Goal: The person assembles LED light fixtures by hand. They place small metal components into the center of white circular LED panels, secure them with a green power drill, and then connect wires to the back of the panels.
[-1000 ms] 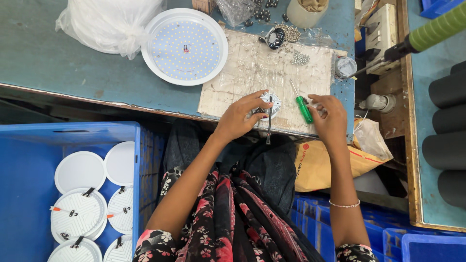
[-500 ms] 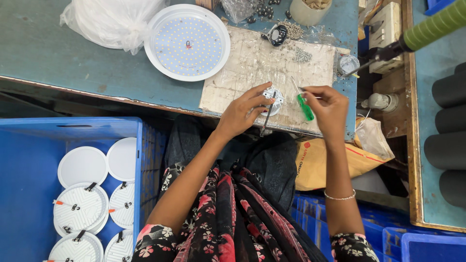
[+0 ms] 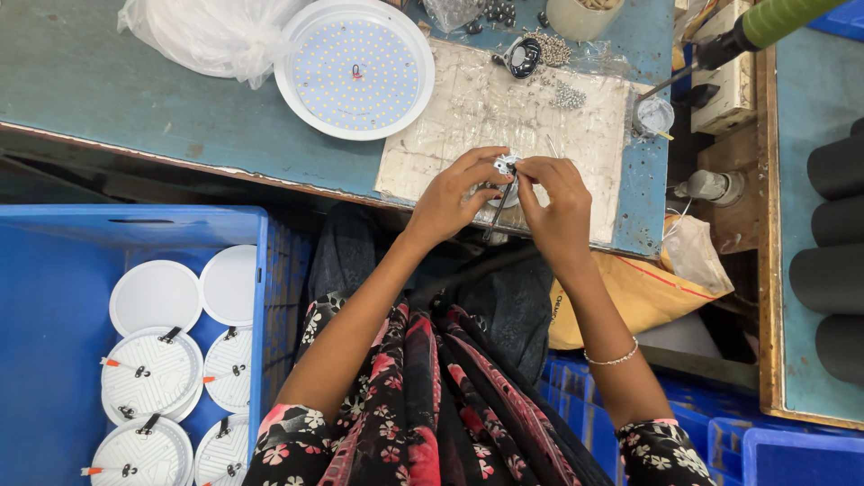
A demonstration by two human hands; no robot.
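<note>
- Two hands meet over the near edge of the bench: our left hand (image 3: 454, 193) pinches a small white round part (image 3: 504, 167) between thumb and fingers, and our right hand (image 3: 556, 202) closes its fingertips on the same piece from the other side, so it is steadied from both sides just above the worn work mat (image 3: 576, 135).
- A thin dark wire (image 3: 498, 205) hangs down from the part between our hands; what it ends in we cannot tell.
- At our left knee, a blue crate (image 3: 54, 297) holds round white lamp backs (image 3: 148, 373) laid flat and overlapping, close enough to reach without standing.
- Farther up the bench, a round LED panel (image 3: 354, 65) lies face up beside the mat, touching its corner.
- Beyond it, a bundled clear plastic bag (image 3: 211, 36) sits at the far left, and loose small screws (image 3: 565, 94) are scattered on the mat's far edge, near a green-handled tool (image 3: 774, 22).
</note>
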